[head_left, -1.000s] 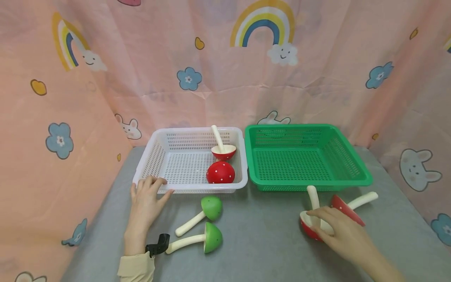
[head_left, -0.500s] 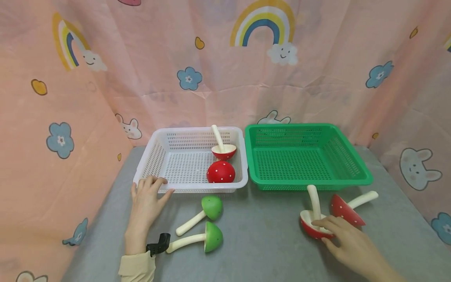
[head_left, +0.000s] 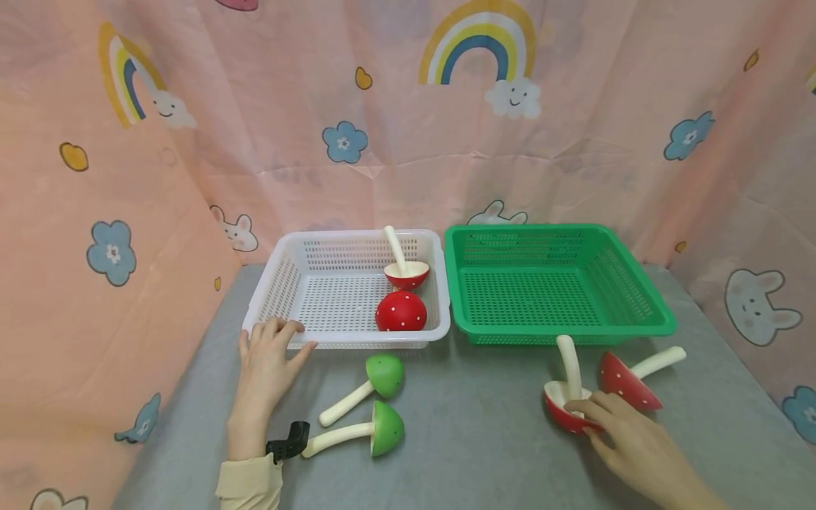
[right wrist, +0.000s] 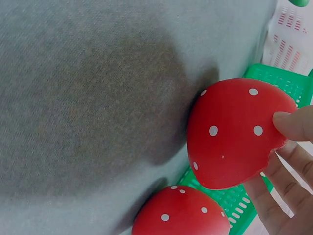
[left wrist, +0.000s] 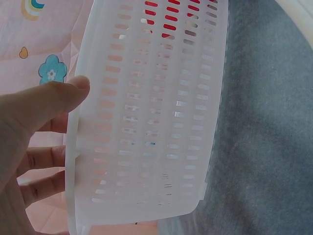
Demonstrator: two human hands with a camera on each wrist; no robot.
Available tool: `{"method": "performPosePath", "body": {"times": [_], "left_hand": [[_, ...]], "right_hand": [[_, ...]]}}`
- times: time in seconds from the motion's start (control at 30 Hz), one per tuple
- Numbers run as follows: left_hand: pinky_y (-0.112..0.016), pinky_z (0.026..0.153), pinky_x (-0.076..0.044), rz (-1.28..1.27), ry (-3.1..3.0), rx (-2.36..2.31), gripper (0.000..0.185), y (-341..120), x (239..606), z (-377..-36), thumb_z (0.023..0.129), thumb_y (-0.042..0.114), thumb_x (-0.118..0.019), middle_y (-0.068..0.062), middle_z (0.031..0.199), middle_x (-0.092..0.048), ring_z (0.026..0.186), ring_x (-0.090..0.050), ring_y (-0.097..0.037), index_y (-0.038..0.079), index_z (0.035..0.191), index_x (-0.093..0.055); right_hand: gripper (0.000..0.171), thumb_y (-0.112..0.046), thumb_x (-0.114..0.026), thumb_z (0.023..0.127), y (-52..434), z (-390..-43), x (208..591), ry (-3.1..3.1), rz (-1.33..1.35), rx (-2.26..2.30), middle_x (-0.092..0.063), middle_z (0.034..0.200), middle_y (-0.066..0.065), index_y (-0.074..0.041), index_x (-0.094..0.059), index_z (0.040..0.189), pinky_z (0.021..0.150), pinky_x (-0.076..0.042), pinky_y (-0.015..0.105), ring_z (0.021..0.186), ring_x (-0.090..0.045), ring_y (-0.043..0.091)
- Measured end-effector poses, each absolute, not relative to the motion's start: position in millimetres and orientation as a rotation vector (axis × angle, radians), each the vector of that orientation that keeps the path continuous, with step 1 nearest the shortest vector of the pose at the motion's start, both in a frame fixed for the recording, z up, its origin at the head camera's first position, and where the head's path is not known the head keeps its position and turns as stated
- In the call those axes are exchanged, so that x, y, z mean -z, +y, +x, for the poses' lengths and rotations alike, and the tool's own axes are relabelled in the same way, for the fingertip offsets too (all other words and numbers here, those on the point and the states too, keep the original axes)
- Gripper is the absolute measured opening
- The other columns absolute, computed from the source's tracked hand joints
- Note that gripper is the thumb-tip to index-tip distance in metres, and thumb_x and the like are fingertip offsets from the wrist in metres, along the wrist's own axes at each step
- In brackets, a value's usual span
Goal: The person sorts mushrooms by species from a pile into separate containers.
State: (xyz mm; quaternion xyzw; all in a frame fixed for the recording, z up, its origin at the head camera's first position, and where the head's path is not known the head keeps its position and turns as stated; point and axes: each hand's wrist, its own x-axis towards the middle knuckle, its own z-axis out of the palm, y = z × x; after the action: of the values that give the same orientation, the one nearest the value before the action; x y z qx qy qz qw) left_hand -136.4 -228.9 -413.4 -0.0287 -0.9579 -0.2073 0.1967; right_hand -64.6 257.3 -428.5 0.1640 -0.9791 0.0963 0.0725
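The red mushroom (head_left: pixel 564 414) is at the lower right of the head frame, hollow side of its cap upward, stem rising with a slight tilt to the left. The right hand (head_left: pixel 627 435) pinches the cap's edge; in the right wrist view its thumb lies on the spotted outer surface and the fingers go behind the edge, so they are parted only by the cap's edge. Whether this cap touches the grey table (head_left: pixel 472 439), I cannot tell. At the lower left are a beige sleeve (head_left: pixel 250 483) and a black band (head_left: pixel 288 443) on the left wrist. Just beside the band lies the near green mushroom (head_left: pixel 387 428), its stem pointing left; above it in the frame is the far green mushroom (head_left: pixel 385 375), stem toward lower left. The second red mushroom (head_left: pixel 626 384) lies just beyond the right hand, stem toward the right. At the left of centre, the left hand (head_left: pixel 263 375) grips the near rim of the white basket (head_left: pixel 344 338), the rim being between thumb and fingers. Inside this basket, at its right side, are a domed red cap (head_left: pixel 401 312) and, behind it, a stem-up mushroom (head_left: pixel 408 275). The green basket (head_left: pixel 567 331) stands at its right. Farthest is the pink curtain (head_left: pixel 414 170).
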Motion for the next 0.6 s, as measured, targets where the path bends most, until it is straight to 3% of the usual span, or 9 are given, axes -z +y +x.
{"method": "performPosePath", "body": {"times": [0.2,0.6], "left_hand": [[-0.072,0.107,-0.016,-0.086,-2.673,0.579,0.028,-229,414,-136,0.083,0.028,-0.074,-0.01,0.104,-0.057,0.107,-0.047,-0.034,0.011,0.101,-0.064],[-0.072,0.107,-0.015,-0.082,-2.677,0.585,0.027,-229,414,-136,0.083,0.028,-0.075,-0.01,0.105,-0.057,0.108,-0.046,-0.034,0.011,0.101,-0.063]], "right_hand": [[0.048,-0.006,-0.086,0.057,258,-64,430,-2.758,0.61,-0.228,-0.054,0.085,-0.014,-0.025,-0.068,0.098,0.058,-0.049,0.021,0.075,-0.045,0.002],[0.052,-0.013,-0.091,0.055,248,-57,411,-2.767,0.68,-0.162,-0.054,0.089,-0.015,-0.026,-0.069,0.101,0.064,-0.055,0.024,0.08,-0.046,0.003]]}}
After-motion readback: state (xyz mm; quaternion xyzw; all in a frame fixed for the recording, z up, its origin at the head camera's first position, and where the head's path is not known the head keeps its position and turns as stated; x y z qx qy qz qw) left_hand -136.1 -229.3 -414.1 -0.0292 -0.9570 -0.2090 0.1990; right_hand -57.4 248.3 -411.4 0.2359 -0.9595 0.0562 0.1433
